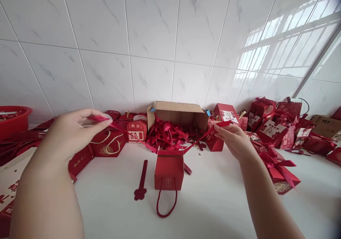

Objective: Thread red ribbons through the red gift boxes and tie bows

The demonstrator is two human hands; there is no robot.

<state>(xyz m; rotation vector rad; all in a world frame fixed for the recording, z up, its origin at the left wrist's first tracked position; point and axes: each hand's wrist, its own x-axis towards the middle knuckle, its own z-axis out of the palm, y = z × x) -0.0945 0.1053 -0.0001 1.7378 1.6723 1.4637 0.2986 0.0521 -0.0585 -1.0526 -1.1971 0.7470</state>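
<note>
A small red gift box with a rope handle hanging down its front stands on the white table. From its top a red ribbon stretches out to both sides. My left hand pinches one end of that ribbon at the left, raised above the table. On the other side, my right hand grips the opposite end between thumb and fingers. To the left of the box lies a dark red strip with a flower-shaped end. Part of another red strip shows at the box's right side.
Behind the gift box, an open cardboard box spills a heap of red ribbons. Finished-looking red boxes crowd both sides, including a bow-topped box near my right forearm. A red basin stands far left; a tiled wall bounds the back.
</note>
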